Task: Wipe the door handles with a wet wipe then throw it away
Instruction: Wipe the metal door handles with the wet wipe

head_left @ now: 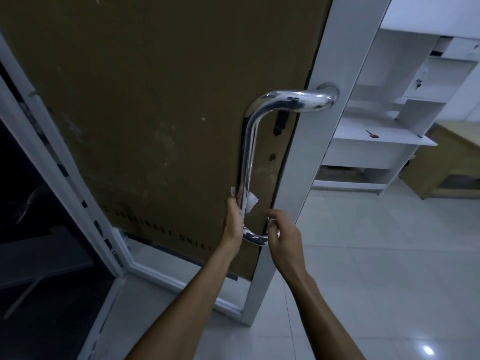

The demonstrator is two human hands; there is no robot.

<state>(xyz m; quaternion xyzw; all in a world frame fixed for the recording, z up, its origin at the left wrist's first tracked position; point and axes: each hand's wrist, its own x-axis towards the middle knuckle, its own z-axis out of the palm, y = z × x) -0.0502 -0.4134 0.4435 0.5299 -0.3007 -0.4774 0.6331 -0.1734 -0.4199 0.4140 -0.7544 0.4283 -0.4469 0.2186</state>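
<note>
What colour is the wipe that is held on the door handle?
White; the wipe shows best in the head view, wrapped around the shiny handle.

Both your forearms show bare from the bottom edge up to the wrists: no sleeves, cuffs or gloves in view. Your left hand [233,222] and right hand [284,236] carry no watch, bracelet or ring that can be made out. Lean forearms, tendons visible on the right one. Nails too small to judge.
</note>
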